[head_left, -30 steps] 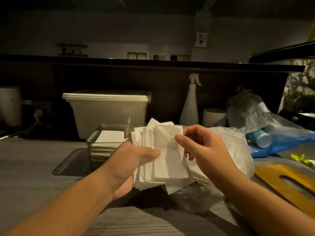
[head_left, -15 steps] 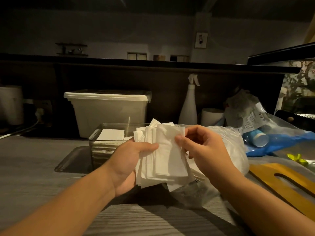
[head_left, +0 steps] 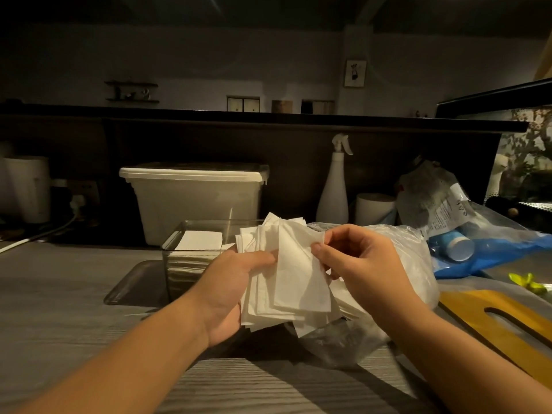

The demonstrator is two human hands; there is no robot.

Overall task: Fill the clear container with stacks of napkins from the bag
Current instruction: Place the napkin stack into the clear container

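Two hands, one fanned stack, nothing placed yet

Left of centre on the grey counter [head_left: 59, 294], the clear container [head_left: 176, 264] is part full, with loaded napkins [head_left: 198, 240] lying flat inside. Just right of it my left hand [head_left: 230, 282] grips the napkin stack [head_left: 263, 309] by its left edge, thumb across the front. The right hand [head_left: 364, 264] pinches the front napkin [head_left: 301, 279] at its upper right edge, thumb against fingers.

Change over the last second: the front napkin went from near straight to clearly tilted and the stack fans wider. It has not moved toward the container and hangs in front of it, centre frame. I read that as sorting or squaring, not placing.

The bag [head_left: 421, 264] sits crumpled behind the right hand; I can't see its mouth. At lower right is the yellow board [head_left: 466, 309], well apart from both hands.
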